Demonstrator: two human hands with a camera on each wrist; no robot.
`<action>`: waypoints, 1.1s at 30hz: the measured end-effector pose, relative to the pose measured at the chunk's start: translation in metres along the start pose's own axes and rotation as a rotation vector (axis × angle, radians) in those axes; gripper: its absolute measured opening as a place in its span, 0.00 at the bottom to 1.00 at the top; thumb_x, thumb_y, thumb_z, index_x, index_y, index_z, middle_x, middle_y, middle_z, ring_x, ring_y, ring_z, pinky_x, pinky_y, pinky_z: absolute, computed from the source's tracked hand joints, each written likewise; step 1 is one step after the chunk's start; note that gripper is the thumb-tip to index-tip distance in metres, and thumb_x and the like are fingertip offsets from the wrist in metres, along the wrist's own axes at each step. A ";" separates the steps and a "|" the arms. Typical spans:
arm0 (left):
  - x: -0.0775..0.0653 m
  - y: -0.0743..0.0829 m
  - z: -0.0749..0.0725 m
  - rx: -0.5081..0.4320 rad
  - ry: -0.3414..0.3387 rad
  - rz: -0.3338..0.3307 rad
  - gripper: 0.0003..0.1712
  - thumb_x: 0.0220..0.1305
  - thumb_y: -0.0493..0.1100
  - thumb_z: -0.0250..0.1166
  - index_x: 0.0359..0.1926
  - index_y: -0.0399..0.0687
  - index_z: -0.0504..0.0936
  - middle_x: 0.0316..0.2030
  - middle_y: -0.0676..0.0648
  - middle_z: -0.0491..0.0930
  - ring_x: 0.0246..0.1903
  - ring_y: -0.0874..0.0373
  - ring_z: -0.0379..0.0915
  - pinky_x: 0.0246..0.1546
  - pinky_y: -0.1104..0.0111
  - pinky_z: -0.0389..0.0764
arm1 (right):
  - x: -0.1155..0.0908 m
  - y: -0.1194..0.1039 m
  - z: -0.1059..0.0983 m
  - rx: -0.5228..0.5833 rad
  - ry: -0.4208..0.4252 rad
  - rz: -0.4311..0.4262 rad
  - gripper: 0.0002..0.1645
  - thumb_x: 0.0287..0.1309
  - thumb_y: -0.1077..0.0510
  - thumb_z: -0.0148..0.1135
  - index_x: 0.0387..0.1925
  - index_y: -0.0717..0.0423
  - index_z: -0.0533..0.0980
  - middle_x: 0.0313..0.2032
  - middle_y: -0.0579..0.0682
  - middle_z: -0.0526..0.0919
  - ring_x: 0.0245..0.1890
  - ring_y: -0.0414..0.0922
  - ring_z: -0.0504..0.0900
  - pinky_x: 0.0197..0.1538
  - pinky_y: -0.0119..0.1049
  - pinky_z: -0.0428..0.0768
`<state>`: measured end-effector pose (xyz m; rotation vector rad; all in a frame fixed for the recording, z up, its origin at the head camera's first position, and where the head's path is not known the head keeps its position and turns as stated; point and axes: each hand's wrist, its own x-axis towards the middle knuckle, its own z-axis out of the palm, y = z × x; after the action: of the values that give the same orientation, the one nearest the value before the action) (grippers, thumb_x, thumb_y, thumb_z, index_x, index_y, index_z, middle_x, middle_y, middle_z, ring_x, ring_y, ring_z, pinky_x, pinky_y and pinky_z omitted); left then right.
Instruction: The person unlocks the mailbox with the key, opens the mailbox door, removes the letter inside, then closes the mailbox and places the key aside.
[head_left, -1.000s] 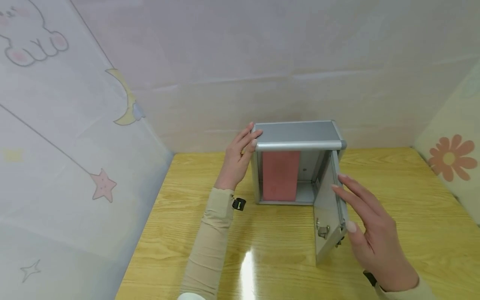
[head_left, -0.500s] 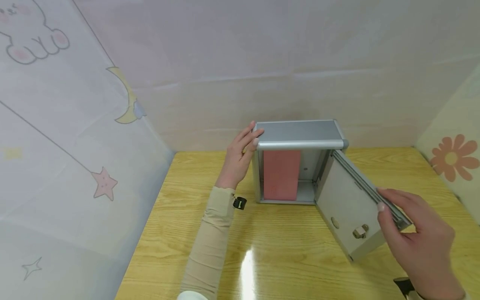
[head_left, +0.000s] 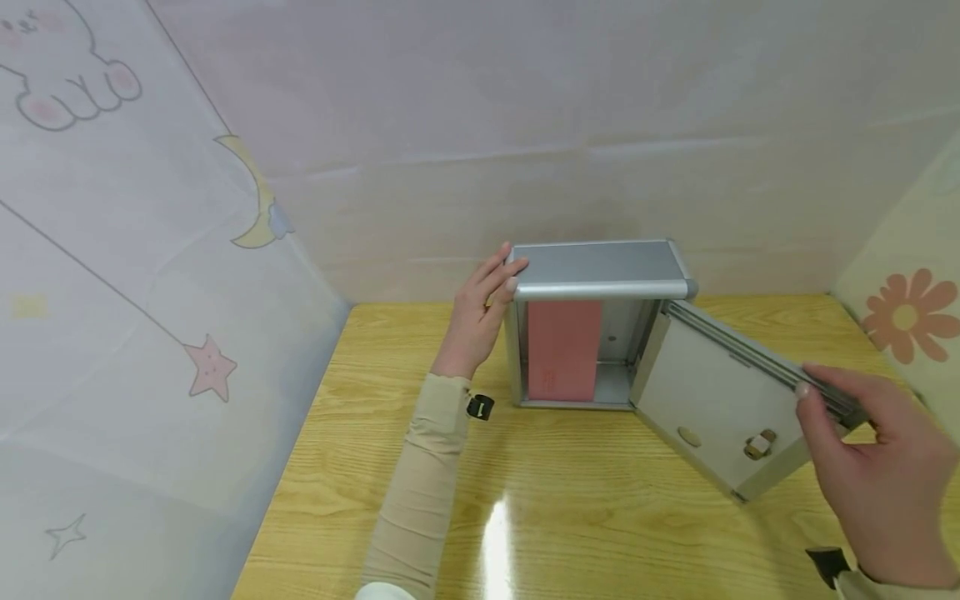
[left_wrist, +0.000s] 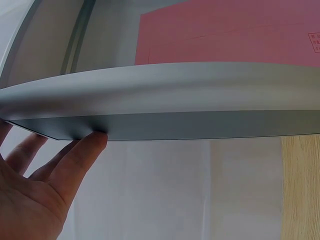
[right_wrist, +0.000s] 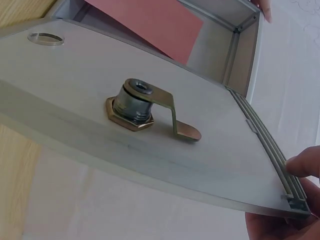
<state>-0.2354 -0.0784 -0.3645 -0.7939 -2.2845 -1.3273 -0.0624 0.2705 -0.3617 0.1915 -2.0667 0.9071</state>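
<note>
Door [head_left: 720, 375] is being opened wider from box [head_left: 600, 262], pinched by right hand [head_left: 877, 467], box top being touched by spread left hand [head_left: 478, 312].

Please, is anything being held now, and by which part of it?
Yes: the right grip pinches the open box door by its top edge, near the free corner. The left grip rests on the metal box, at its top left corner.
</note>
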 end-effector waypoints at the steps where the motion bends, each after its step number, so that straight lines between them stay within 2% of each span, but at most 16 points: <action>1: 0.000 0.000 0.000 -0.003 0.000 0.001 0.27 0.74 0.60 0.43 0.66 0.58 0.72 0.70 0.61 0.55 0.68 0.65 0.50 0.63 0.59 0.63 | 0.001 0.001 -0.001 -0.004 -0.002 0.002 0.14 0.58 0.67 0.61 0.46 0.69 0.81 0.41 0.29 0.77 0.38 0.20 0.71 0.42 0.19 0.64; 4: 0.000 -0.001 0.001 -0.004 -0.005 0.001 0.27 0.74 0.61 0.43 0.66 0.59 0.72 0.70 0.62 0.55 0.68 0.65 0.50 0.63 0.58 0.63 | 0.002 0.001 -0.002 -0.013 0.008 0.018 0.15 0.58 0.67 0.61 0.47 0.68 0.81 0.42 0.31 0.78 0.41 0.21 0.72 0.44 0.20 0.64; 6: 0.000 -0.001 0.001 -0.005 -0.008 -0.002 0.27 0.74 0.61 0.43 0.66 0.59 0.72 0.70 0.62 0.55 0.68 0.65 0.50 0.63 0.58 0.63 | 0.003 0.002 -0.002 -0.017 0.014 0.027 0.15 0.58 0.66 0.61 0.47 0.67 0.81 0.43 0.37 0.81 0.43 0.21 0.72 0.46 0.20 0.64; 9: 0.000 0.000 0.001 -0.005 -0.008 0.000 0.27 0.74 0.61 0.43 0.66 0.58 0.72 0.70 0.62 0.55 0.68 0.65 0.50 0.62 0.58 0.63 | 0.004 0.002 -0.002 -0.022 0.028 0.042 0.15 0.58 0.65 0.62 0.47 0.65 0.82 0.44 0.42 0.82 0.46 0.22 0.71 0.49 0.20 0.63; 13: 0.000 0.001 0.001 -0.006 -0.007 0.002 0.27 0.74 0.60 0.43 0.66 0.57 0.72 0.70 0.61 0.55 0.68 0.65 0.49 0.62 0.57 0.63 | 0.004 0.002 -0.004 -0.032 0.002 0.023 0.16 0.59 0.63 0.61 0.48 0.69 0.80 0.46 0.33 0.78 0.47 0.21 0.70 0.49 0.20 0.63; 20: 0.000 0.000 0.001 -0.010 -0.003 0.003 0.28 0.74 0.61 0.43 0.66 0.57 0.72 0.70 0.61 0.55 0.68 0.64 0.50 0.63 0.59 0.63 | 0.006 -0.002 -0.001 -0.063 0.014 0.032 0.16 0.59 0.63 0.61 0.46 0.70 0.80 0.44 0.36 0.79 0.47 0.20 0.68 0.48 0.19 0.62; 26: 0.000 -0.001 0.001 -0.013 0.002 0.011 0.28 0.74 0.60 0.43 0.66 0.56 0.72 0.70 0.57 0.57 0.68 0.64 0.50 0.63 0.59 0.63 | 0.008 -0.012 0.001 -0.071 0.029 0.055 0.17 0.58 0.62 0.61 0.47 0.68 0.80 0.52 0.51 0.80 0.56 0.32 0.71 0.58 0.24 0.62; 28: 0.000 -0.001 0.001 -0.013 0.003 0.010 0.28 0.74 0.60 0.43 0.66 0.56 0.72 0.70 0.56 0.57 0.68 0.64 0.51 0.63 0.59 0.63 | 0.009 -0.018 0.002 -0.058 0.045 0.060 0.17 0.58 0.62 0.62 0.48 0.67 0.81 0.53 0.53 0.80 0.58 0.36 0.71 0.61 0.26 0.61; 33: 0.000 0.000 0.001 -0.014 0.006 0.011 0.28 0.74 0.60 0.43 0.65 0.56 0.73 0.70 0.57 0.57 0.68 0.64 0.51 0.63 0.60 0.63 | 0.010 -0.033 0.008 -0.011 0.069 -0.021 0.18 0.57 0.60 0.62 0.47 0.68 0.81 0.53 0.57 0.80 0.57 0.37 0.74 0.60 0.25 0.64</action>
<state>-0.2356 -0.0779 -0.3650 -0.8042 -2.2653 -1.3403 -0.0598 0.2429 -0.3391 0.1729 -2.0019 0.8777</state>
